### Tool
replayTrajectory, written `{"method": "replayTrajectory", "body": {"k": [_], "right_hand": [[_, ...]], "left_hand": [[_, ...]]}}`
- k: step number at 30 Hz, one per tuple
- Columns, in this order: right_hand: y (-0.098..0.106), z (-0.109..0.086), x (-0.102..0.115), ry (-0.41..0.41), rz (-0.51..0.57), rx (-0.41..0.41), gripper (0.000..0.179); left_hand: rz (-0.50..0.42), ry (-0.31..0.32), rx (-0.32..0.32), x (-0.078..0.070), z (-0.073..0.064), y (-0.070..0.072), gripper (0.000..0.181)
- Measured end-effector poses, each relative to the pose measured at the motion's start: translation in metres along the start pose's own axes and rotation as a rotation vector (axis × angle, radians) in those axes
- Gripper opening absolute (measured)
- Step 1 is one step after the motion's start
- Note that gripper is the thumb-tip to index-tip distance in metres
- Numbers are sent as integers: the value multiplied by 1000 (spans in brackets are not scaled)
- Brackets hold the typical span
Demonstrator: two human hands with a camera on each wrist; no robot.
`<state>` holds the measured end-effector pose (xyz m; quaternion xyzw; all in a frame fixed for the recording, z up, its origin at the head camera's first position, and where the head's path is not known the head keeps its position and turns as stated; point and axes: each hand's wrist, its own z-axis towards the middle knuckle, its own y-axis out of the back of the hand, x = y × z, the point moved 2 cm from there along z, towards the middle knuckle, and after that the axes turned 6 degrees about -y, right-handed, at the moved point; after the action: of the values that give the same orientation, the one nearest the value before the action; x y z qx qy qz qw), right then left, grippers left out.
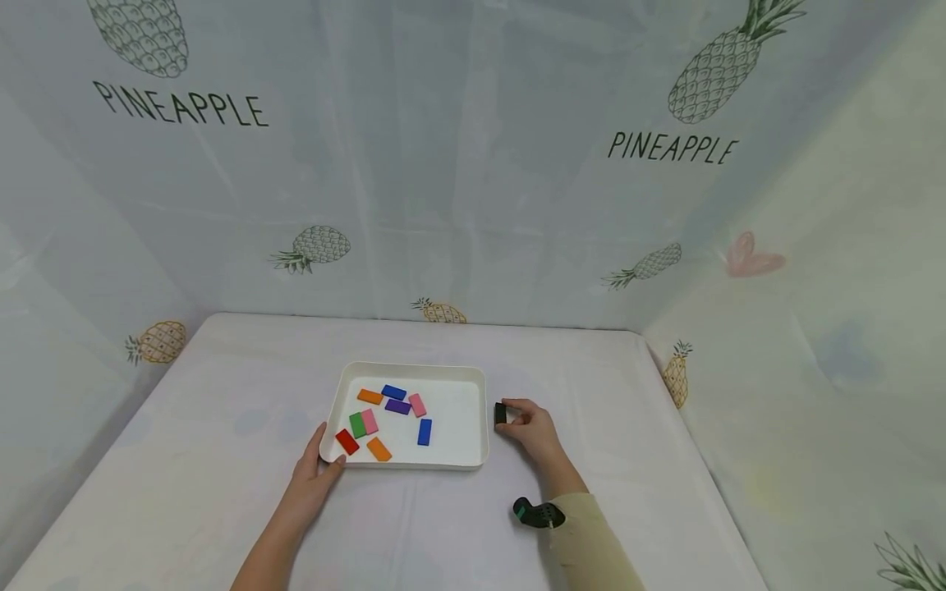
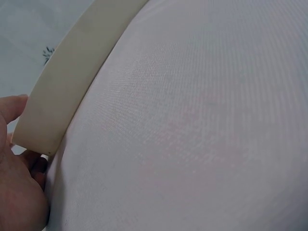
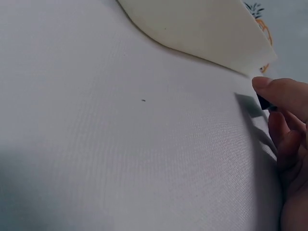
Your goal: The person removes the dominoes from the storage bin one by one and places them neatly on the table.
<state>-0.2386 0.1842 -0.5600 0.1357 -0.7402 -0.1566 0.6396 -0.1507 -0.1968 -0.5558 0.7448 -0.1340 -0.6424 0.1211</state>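
Observation:
In the head view a white tray (image 1: 451,419) carries several small coloured blocks: red (image 1: 347,442), green (image 1: 358,425), and others in orange, pink, blue and purple. My left hand (image 1: 314,474) grips the tray's near left corner, thumb at the front rim and fingers along the left side. The left wrist view shows that hand (image 2: 19,187) around the corner of the tray wall (image 2: 62,91). Just right of the tray, my right hand (image 1: 534,428) pinches a black block (image 1: 500,413) between thumb and fingers. In the right wrist view, the hand (image 3: 293,130) hides most of that block (image 3: 263,102).
A pale cloth covers the table (image 1: 414,525). Behind and at both sides hang curtains (image 1: 473,180) printed with pineapples. A black wrist device (image 1: 538,514) sits at the right sleeve (image 1: 591,542).

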Motion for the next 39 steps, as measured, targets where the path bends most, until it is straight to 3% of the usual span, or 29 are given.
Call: {"method": "replayTrajectory", "body": {"k": [9,35,39], "right_hand": [[-2,4,-1,-8,-4,-8,50],[-5,0,-3,29,-21,-10,50],[-5,0,-5,73,-24,-12,48]], "left_hand": [[1,-19,-5,-4,-1,0,82],[21,4,-6,0,0,-3,81],[26,4,-2,-2,1,-3,83]]}}
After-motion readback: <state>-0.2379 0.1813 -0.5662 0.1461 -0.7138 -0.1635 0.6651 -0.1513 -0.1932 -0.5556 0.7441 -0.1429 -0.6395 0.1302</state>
